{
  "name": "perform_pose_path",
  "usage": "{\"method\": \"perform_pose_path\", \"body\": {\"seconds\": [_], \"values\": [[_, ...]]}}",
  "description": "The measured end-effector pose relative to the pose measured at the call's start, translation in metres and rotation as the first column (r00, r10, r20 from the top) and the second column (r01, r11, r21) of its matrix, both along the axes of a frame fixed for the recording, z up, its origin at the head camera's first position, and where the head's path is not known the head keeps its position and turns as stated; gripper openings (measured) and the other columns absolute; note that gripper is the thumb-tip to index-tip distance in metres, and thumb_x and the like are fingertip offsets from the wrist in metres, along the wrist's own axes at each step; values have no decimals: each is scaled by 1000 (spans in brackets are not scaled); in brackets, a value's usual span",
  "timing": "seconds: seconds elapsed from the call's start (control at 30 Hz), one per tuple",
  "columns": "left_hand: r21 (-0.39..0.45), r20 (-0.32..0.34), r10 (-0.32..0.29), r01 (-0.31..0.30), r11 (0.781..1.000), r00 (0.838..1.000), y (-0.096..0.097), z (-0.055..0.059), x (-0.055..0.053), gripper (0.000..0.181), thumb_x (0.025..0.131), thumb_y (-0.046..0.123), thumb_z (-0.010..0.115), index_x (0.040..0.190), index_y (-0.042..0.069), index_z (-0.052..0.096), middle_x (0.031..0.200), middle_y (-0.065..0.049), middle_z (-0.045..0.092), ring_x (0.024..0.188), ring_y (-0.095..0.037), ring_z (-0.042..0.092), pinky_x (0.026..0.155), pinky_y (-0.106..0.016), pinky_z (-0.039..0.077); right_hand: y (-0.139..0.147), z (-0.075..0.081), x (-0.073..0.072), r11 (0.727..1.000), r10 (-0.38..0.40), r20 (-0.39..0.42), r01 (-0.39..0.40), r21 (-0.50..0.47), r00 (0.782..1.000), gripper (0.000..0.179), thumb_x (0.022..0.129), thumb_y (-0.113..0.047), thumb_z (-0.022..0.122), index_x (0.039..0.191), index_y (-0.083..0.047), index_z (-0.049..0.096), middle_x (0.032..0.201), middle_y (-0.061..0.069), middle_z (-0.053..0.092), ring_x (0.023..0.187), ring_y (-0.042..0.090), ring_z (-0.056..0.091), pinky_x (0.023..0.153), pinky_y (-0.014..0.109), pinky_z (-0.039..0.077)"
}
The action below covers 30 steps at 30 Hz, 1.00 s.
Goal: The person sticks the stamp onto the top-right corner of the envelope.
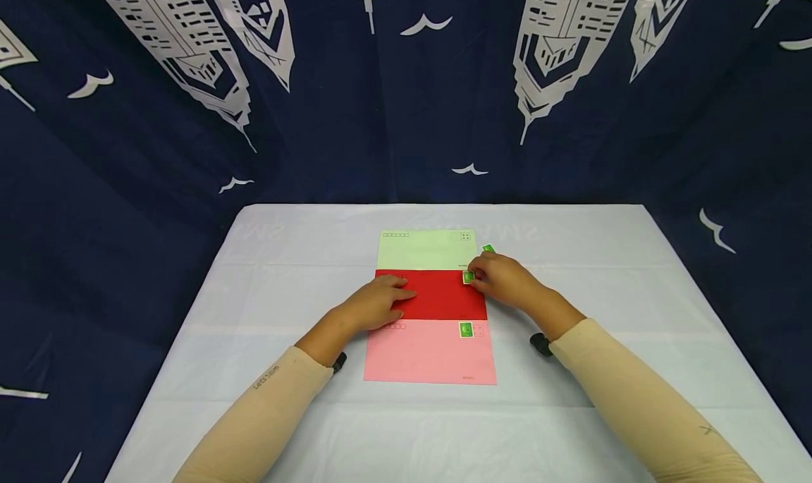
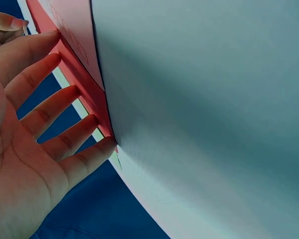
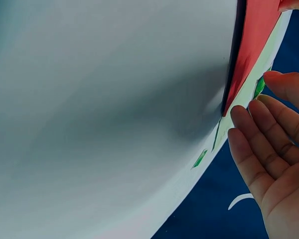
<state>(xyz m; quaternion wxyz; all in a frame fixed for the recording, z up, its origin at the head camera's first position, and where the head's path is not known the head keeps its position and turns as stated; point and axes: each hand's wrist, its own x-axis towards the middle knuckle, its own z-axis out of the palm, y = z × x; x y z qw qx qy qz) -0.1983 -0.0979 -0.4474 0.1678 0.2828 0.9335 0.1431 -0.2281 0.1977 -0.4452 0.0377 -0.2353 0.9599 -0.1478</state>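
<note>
My left hand (image 1: 373, 304) rests with straight, spread fingers on the left part of a red envelope (image 1: 438, 296). Its fingertips press on the paper, as the left wrist view shows. Between the thumb and index finger of my right hand (image 1: 510, 282) is a small green postage stamp (image 1: 468, 278), held over the red envelope's upper right corner. In the right wrist view that stamp (image 3: 259, 88) shows at the fingertips, the other fingers stretched out. Below the red envelope lies a pink envelope (image 1: 425, 359) bearing a green stamp (image 1: 466, 329) near its upper right corner.
A light green envelope (image 1: 425, 249) lies above the red one, with a printed stamp box at its upper right. Another green stamp (image 1: 488, 247) is on the white tablecloth (image 1: 571, 243) just beyond my right hand. Behind the table hangs a dark blue patterned cloth (image 1: 317, 151).
</note>
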Motion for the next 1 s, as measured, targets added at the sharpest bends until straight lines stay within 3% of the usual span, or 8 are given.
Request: {"method": "perform_pose_path", "body": {"seconds": [0.57,1.0], "values": [[5,2,2,-2,1000,1000,2,1,0,48,97,17,65,145,15,57,158,-12,45,150,-30,35,123,-43,35,-7,-1,-6,1000,0,48,1,-9,999,24,91,-15,74,113,-5,71,91,4,60,82,16,54,74,29,49],[-5,3,1,-1,1000,1000,2,0,0,49,98,19,64,146,15,56,158,-11,43,151,-29,34,123,-43,35,-11,-3,-8,1000,20,22,-20,13,1000,25,91,-17,75,112,-4,71,86,3,58,78,15,52,69,28,45]]}}
